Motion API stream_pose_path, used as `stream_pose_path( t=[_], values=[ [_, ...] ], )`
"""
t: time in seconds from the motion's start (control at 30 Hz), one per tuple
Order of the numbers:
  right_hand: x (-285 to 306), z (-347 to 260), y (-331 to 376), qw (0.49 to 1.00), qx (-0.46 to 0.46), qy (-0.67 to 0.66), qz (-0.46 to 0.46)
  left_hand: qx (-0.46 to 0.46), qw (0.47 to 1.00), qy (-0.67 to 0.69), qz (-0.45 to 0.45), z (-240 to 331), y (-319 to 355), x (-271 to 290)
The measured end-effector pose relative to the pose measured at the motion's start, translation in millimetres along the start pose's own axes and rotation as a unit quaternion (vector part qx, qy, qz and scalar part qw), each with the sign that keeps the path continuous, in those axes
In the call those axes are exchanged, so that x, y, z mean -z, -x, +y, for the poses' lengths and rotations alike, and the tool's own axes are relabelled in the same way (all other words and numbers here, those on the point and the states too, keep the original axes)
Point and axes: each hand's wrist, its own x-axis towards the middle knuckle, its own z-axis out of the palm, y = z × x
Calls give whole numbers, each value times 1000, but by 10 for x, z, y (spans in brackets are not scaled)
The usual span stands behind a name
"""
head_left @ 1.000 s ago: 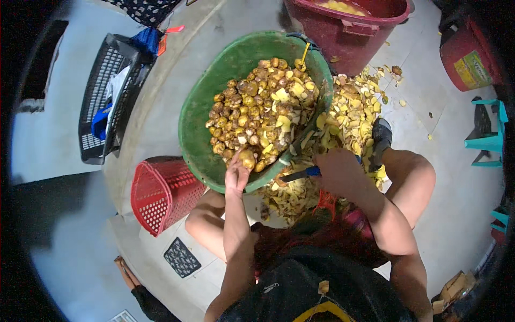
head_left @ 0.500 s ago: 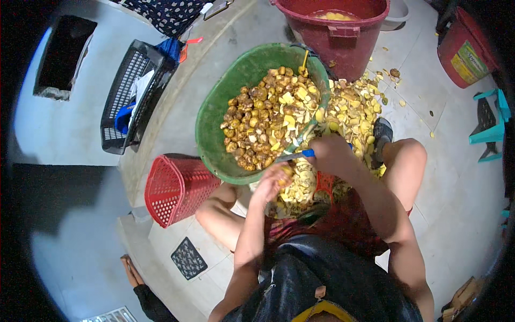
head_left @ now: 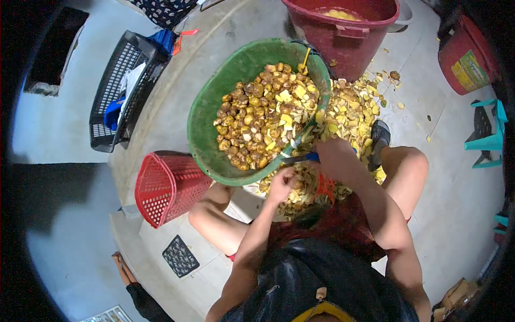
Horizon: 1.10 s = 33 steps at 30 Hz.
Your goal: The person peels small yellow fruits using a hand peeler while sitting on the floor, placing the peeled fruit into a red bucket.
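My right hand (head_left: 337, 155) is wrapped round the blue handle of a knife (head_left: 301, 158), its blade pointing left over the near rim of the green tub (head_left: 201, 126). Just below that rim, my left hand (head_left: 282, 184) is closed, fingers curled; whatever it grips is hidden. Inside the tub lie many round, brown-yellow tubers (head_left: 244, 121) that look like potatoes, with pale yellow cut pieces (head_left: 289, 110) on the right side. Yellow peelings and slices (head_left: 348, 104) are heaped on the floor right of the tub and below my hands, beside an orange-red net (head_left: 325, 188).
Behind the tub stands a large dark-red bucket (head_left: 351, 48) with yellow pieces in it. A red perforated basket (head_left: 155, 188) lies tilted at left, near a black crate (head_left: 115, 96). At right are another red bucket (head_left: 464, 59) and a turquoise stool (head_left: 485, 142).
My left hand has moved slightly right and curled in; the yellow tuber seen in it before no longer shows. The knife stays in my right hand. The whole view has shifted slightly.
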Motion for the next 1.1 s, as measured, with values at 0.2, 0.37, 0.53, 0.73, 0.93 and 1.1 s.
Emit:
stream_pose_path(
  t=[0.2, 0.37, 0.53, 0.73, 0.93, 1.1],
  values=[
    [100, -269, -161, 996, 61, 57, -25, 116, 943, -75, 304, -1203, -590, 1235],
    [-75, -107, -274, 997, 27, 64, -18, 273, 917, -266, 118, -1434, -1274, 1129],
    [120, -259, -443, 993, 17, 59, -99, 318, 793, -519, 14, -1908, -1462, 918],
    [97, -155, -381, 997, 53, 48, 2, 307, 879, -332, 150, -1589, -1304, 1043],
    [129, -53, -198, 999, 39, -5, 29, 268, 837, 422, 221, -1131, -1001, 1025],
    [224, -28, -3, 999, 21, 18, 30, 28, 752, 658, 33, -95, -562, 913]
  ],
)
